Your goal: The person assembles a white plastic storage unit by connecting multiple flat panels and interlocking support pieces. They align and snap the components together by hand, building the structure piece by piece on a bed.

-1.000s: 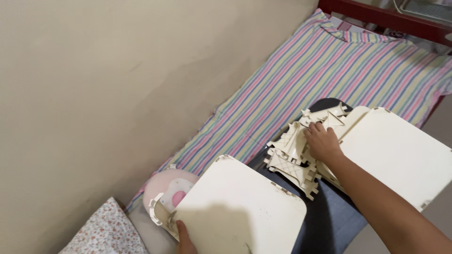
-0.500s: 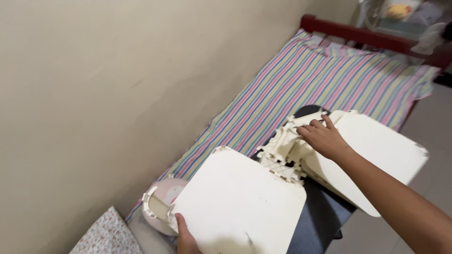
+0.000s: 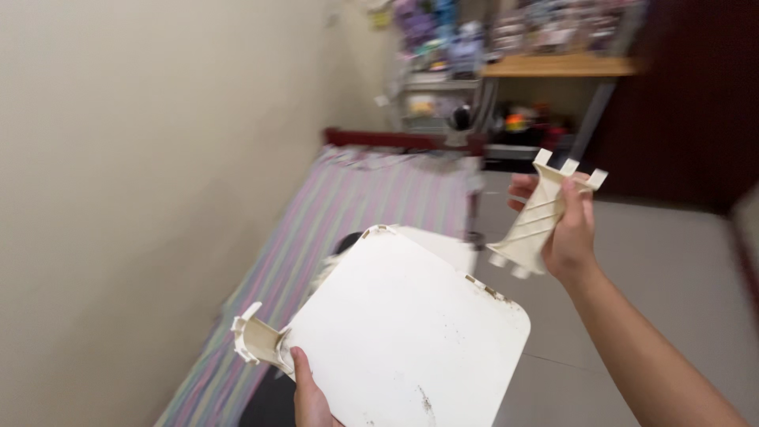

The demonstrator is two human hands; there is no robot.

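Head view, one entry: your right hand (image 3: pixel 565 237) is closed around a cream plastic ribbed connector piece with forked ends (image 3: pixel 539 215), raised upright in the air above the pale tiled floor (image 3: pixel 672 269). A second ago that hand lay flat on a stack of such pieces on the bed, and half a second ago it was still there; now one piece has come away with it, well apart from the stack, which no longer shows. Your left hand (image 3: pixel 310 395) grips the near edge of a large white rounded-corner plastic panel (image 3: pixel 403 332), thumb on top, held tilted over the foot-side edge of the striped bed cover (image 3: pixel 371 205); that grip is unchanged across the three moments. A second cream forked connector (image 3: pixel 257 341) sits at the panel's left corner, touching your left hand. A further white panel (image 3: pixel 439 247) peeks out behind the held one's far edge. The view has swung up: blurred shelves with coloured items (image 3: pixel 506 47) and a dark red bed frame rail (image 3: pixel 395 139) now show. By my reading, the loose connector and the panel are both in hand and apart, not yet joined.
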